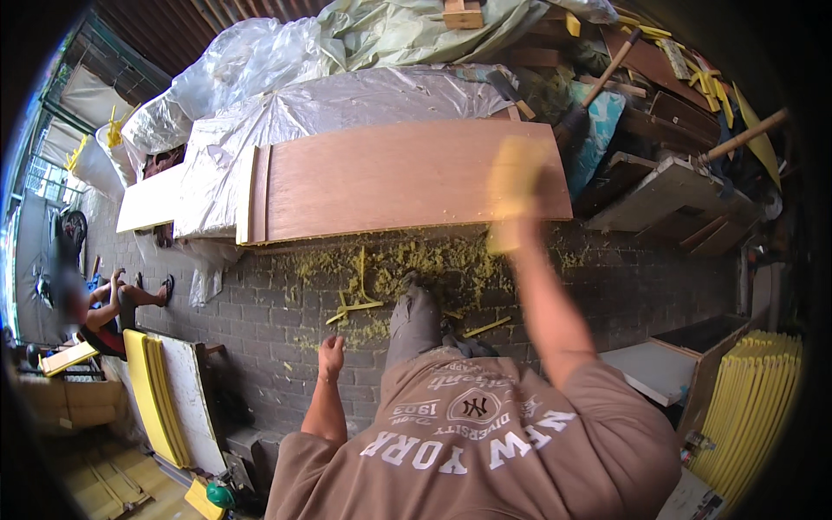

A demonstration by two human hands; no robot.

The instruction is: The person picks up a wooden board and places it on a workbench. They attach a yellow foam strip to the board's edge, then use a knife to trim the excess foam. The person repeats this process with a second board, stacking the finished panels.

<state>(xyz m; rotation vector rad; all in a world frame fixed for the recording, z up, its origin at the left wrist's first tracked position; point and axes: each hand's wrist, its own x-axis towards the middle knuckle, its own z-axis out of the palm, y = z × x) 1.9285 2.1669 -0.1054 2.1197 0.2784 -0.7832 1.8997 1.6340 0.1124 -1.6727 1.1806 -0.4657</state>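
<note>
A long reddish-brown plywood board [381, 178] lies across a plastic-covered stack before me. At its right end, my right hand [510, 232] grips a yellow foam-like block [523, 173] against or just above the surface; motion blurs both, and the block hides most of the fingers. My left hand [330, 358] hangs low by my left side, loosely closed with nothing visible in it, apart from the board. Small yellow crumbs dot the board's right part and near edge.
Yellow shavings [407, 260] and thin yellow strips [355, 309] litter the brick floor. A hammer [511, 94] rests behind the board. Long wooden handles [614, 65] and panels crowd the right. Yellow slats [750, 416] stand lower right. Another person [108, 308] sits at far left.
</note>
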